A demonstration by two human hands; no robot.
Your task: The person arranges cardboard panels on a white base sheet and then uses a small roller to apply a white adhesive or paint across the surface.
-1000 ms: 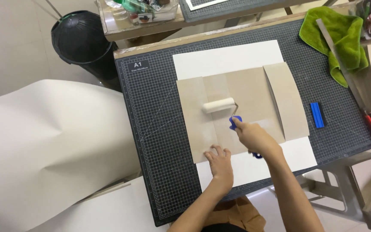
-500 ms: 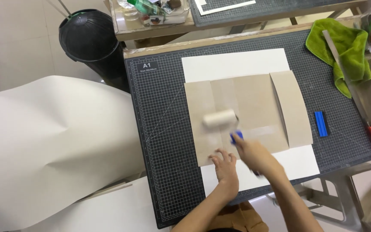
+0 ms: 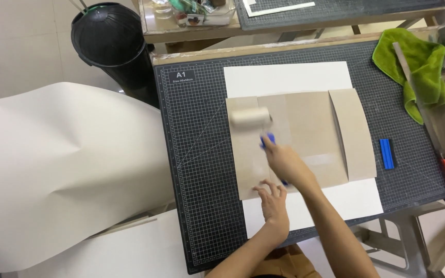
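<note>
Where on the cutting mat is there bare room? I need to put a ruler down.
Free: the mat strip left of the brown board, and a narrower one beside the blue block. Crowded: the centre, with roller and both hands, and the right edge by the green cloth.

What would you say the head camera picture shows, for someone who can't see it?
A person's right hand pushes a small paint roller across brown card panels on white paper, while the left hand presses the card's near edge. A dark gridded cutting mat lies underneath.
</note>
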